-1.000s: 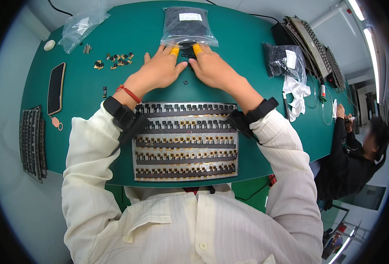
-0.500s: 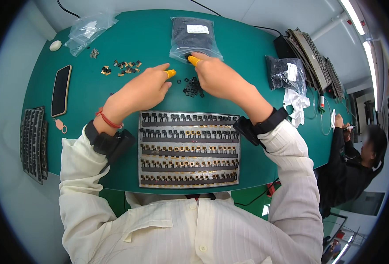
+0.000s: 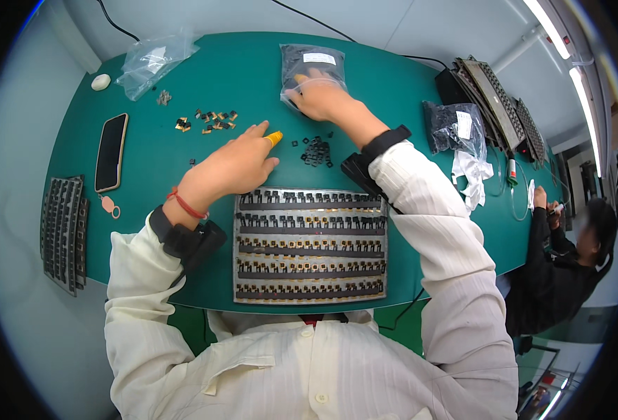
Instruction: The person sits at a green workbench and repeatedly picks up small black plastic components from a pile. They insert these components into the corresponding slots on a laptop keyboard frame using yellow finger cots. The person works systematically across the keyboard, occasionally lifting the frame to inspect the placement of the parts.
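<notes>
The right hand (image 3: 323,101) grips a crinkly clear bag (image 3: 312,66) hiding its fingertips, while the left hand (image 3: 235,168) rests loosely open on the green desk (image 3: 253,77).

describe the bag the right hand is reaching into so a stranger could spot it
On the green table, look to the far edge, straight ahead. The right hand rests on a clear plastic bag of small black parts; unlike the bag to the right, it lies flat.
</notes>
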A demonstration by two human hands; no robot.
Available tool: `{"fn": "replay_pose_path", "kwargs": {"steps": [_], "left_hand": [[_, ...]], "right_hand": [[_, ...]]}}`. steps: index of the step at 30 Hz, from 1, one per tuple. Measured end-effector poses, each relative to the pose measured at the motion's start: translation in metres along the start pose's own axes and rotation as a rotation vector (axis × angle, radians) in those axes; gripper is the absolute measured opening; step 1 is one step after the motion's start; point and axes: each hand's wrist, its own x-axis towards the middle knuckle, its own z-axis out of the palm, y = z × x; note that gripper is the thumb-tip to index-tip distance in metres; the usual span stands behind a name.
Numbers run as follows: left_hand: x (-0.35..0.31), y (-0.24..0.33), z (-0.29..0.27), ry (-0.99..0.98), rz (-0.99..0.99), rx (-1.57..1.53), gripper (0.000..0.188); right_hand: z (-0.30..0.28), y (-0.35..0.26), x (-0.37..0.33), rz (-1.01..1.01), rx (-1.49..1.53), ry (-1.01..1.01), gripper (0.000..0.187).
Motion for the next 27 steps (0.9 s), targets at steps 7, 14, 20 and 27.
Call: {"fn": "replay_pose_path", "kwargs": {"steps": [7, 14, 20, 27], "left_hand": [[0.001, -0.01, 0.017, 0.112, 0.031, 0.001, 0.04], [0.023, 0.007, 0.023, 0.22, -0.007, -0.064, 0.026], [0.044, 0.005, 0.039, 0.285, 0.123, -0.076, 0.024], [0.009, -0.001, 0.014, 0.281, 0.112, -0.085, 0.023]], "right_hand": [[-0.009, -0.001, -0.072, -0.218, 0.0, -0.02, 0.039], [-0.024, 0.006, -0.122, -0.389, 0.235, 0.064, 0.029], [-0.025, 0.034, -0.138, -0.072, 0.344, 0.151, 0.028], [0.002, 0.03, -0.133, -0.021, 0.299, 0.19, 0.026]]}}
